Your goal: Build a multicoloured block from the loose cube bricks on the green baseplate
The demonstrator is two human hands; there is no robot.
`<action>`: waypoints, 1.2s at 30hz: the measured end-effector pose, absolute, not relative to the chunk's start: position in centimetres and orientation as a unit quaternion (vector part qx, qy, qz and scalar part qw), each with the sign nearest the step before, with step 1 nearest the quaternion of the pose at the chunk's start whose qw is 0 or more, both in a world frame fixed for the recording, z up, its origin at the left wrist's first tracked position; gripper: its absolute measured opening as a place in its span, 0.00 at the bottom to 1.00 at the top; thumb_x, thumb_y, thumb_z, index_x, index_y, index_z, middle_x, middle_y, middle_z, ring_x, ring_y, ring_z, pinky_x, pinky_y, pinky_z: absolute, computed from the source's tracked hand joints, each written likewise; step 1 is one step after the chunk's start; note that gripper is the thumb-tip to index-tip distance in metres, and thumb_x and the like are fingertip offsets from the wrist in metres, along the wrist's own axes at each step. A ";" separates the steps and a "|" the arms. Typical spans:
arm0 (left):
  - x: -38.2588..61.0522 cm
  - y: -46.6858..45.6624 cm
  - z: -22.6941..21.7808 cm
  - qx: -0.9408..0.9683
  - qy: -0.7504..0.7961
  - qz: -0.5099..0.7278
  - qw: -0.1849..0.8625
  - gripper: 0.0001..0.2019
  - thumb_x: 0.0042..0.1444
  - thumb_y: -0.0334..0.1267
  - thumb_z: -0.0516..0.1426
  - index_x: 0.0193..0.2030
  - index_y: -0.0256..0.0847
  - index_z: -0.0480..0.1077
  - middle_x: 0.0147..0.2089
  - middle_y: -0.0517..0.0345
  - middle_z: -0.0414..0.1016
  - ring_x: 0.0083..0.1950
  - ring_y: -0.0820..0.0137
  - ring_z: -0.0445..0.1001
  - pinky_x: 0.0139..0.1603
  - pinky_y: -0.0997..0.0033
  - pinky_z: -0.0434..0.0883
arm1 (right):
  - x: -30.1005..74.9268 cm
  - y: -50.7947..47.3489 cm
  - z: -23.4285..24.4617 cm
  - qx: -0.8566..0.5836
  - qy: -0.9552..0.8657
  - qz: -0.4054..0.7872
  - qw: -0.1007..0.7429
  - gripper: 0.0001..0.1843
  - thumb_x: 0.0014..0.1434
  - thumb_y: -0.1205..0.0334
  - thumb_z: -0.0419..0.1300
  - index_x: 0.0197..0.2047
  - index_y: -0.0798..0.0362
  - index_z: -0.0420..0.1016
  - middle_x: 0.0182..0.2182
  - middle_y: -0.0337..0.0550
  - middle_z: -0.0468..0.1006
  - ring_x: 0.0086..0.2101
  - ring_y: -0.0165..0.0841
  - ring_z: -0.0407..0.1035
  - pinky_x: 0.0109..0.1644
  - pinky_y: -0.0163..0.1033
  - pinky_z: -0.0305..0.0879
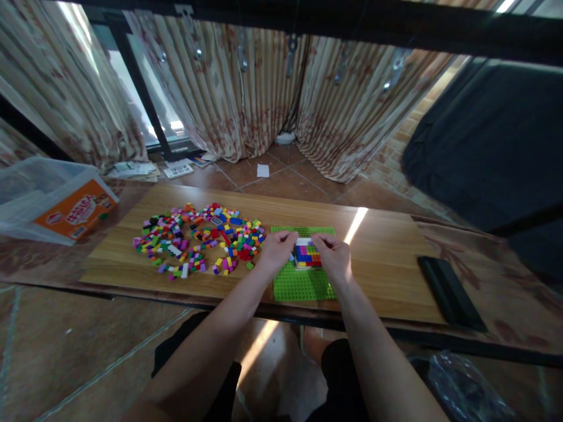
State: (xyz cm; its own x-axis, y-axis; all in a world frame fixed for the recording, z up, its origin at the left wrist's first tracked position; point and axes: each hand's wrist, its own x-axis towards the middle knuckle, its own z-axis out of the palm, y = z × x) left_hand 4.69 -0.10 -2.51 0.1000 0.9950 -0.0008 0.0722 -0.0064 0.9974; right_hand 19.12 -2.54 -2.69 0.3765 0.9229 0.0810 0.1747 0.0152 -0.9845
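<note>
Seating bricks (308,254), seemingly, on plate (299,287) near front edge of tabletop (382,275); your left hand (278,248), right hand (333,253) pinched narrow, hold unclear; next likely needs level pressing.

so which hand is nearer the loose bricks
The left hand: it is beside the loose bricks, while the right hand is across the brick build from them.

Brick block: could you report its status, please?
Left hand, right hand at far edge of brick block. Block over green baseplate. Brick pile left, not blocking.
</note>
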 end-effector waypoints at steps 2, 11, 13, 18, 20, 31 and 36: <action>4.7 -0.1 -2.2 0.532 0.489 0.458 0.518 0.17 0.55 0.46 0.54 0.20 0.38 0.69 0.17 0.65 0.60 0.21 0.76 0.57 0.23 0.75 0.55 | 18.7 -2.7 -2.7 -0.620 -0.444 0.325 0.560 0.16 0.49 0.48 0.64 0.31 0.53 0.81 0.28 0.42 0.81 0.31 0.35 0.74 0.37 0.39 0.70; 3.8 0.0 -0.9 0.447 0.512 0.493 0.544 0.13 0.53 0.46 0.57 0.29 0.37 0.75 0.19 0.65 0.62 0.20 0.78 0.56 0.22 0.75 0.54 | 17.2 -3.5 -2.2 -0.657 -0.455 0.233 0.554 0.15 0.56 0.52 0.59 0.36 0.54 0.80 0.32 0.46 0.81 0.33 0.37 0.74 0.40 0.42 0.69; 3.6 -0.1 -0.7 0.434 0.507 0.499 0.553 0.13 0.53 0.45 0.57 0.29 0.37 0.74 0.20 0.66 0.62 0.19 0.79 0.56 0.22 0.75 0.53 | 17.1 -3.9 -1.3 -0.658 -0.498 0.139 0.548 0.14 0.58 0.53 0.58 0.39 0.53 0.80 0.36 0.47 0.80 0.38 0.38 0.73 0.45 0.45 0.69; 3.6 -0.2 -0.7 0.459 0.489 0.511 0.537 0.12 0.53 0.43 0.58 0.28 0.37 0.74 0.21 0.64 0.67 0.22 0.77 0.61 0.25 0.75 0.58 | 15.8 -5.5 0.5 -0.554 -0.654 0.087 0.508 0.11 0.61 0.57 0.58 0.44 0.48 0.78 0.39 0.45 0.78 0.43 0.38 0.71 0.49 0.46 0.68; 3.6 -0.2 -0.8 0.475 0.482 0.515 0.526 0.11 0.53 0.42 0.58 0.28 0.37 0.75 0.24 0.61 0.71 0.27 0.75 0.66 0.29 0.75 0.63 | 15.1 -5.8 0.6 -0.530 -0.695 0.094 0.476 0.11 0.60 0.58 0.59 0.45 0.47 0.78 0.40 0.45 0.78 0.44 0.39 0.70 0.50 0.46 0.68; 3.4 -0.3 -0.5 0.452 0.492 0.489 0.561 0.14 0.57 0.45 0.54 0.33 0.37 0.74 0.20 0.65 0.64 0.18 0.78 0.56 0.21 0.74 0.55 | 17.1 -5.3 0.5 -0.588 -0.625 0.150 0.491 0.09 0.59 0.56 0.59 0.39 0.47 0.80 0.35 0.42 0.80 0.36 0.36 0.72 0.43 0.42 0.69; 2.9 0.0 -0.8 0.491 0.514 0.485 0.510 0.13 0.55 0.44 0.55 0.27 0.38 0.72 0.21 0.63 0.67 0.20 0.77 0.59 0.23 0.74 0.57 | 19.3 -5.3 0.4 -0.635 -0.573 0.174 0.487 0.09 0.57 0.55 0.60 0.35 0.49 0.80 0.32 0.41 0.81 0.33 0.35 0.72 0.40 0.41 0.67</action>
